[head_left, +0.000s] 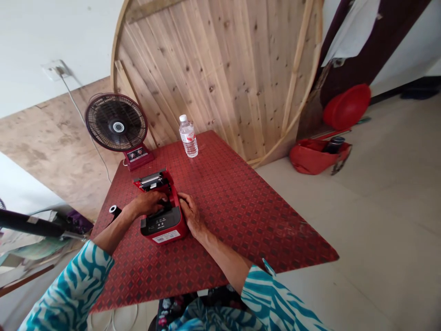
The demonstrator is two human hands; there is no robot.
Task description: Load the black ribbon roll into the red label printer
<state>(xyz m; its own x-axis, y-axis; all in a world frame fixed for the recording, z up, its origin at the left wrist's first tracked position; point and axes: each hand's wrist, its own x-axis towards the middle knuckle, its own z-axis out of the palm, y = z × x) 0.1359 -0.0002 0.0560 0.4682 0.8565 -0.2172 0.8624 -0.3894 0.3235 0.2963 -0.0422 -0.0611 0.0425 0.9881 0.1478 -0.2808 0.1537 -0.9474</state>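
Note:
A red and black label or receipt printer sits on the table with its lid raised at the far side. My left hand reaches into the bay from the left, fingers bent downward. Its fingertips are hidden inside, so whatever they may hold does not show. Against the right wall of the printer rests my right hand, its fingers curled at the upper edge and gripping that side. Left of my left forearm lies a small black roll with a white core, partly covered by the arm.
The table has a red patterned cover. A fan stands at its far left corner, and a water bottle near the back edge. Behind leans a large round wooden board. A red bag lies on the floor at right.

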